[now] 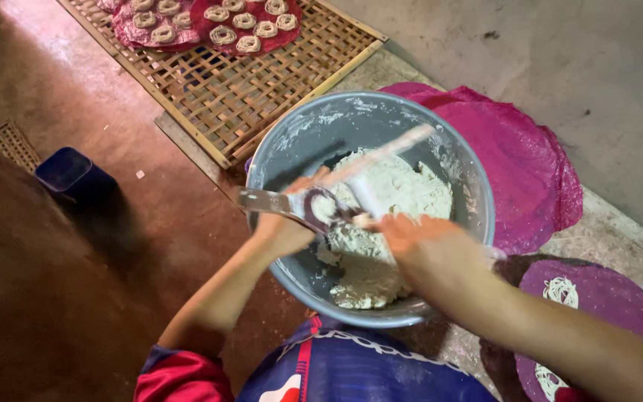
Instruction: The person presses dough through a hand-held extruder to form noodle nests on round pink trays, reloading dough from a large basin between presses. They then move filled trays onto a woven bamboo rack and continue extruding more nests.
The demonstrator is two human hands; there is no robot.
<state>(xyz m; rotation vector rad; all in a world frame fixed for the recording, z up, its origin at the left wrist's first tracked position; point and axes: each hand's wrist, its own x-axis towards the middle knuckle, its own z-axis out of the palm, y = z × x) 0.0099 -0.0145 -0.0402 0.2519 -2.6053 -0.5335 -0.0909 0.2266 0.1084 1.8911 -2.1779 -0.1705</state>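
Note:
A grey round bowl [478,186] holds a heap of white dough [392,201]. My left hand [284,227] grips a metal hand press [292,202] with flat handles over the bowl's near left side. My right hand [422,246] is over the dough, fingers pinched at the press opening, with dough on them. One long, pale handle of the press [388,152] slants up to the right across the bowl.
A woven bamboo tray [247,89] lies behind the bowl with pink round mats [243,26] carrying coiled dough spirals. More pink mats [515,156] lie to the right, one purple mat [604,305] with white strands. A blue box [72,171] stands on the reddish floor at left.

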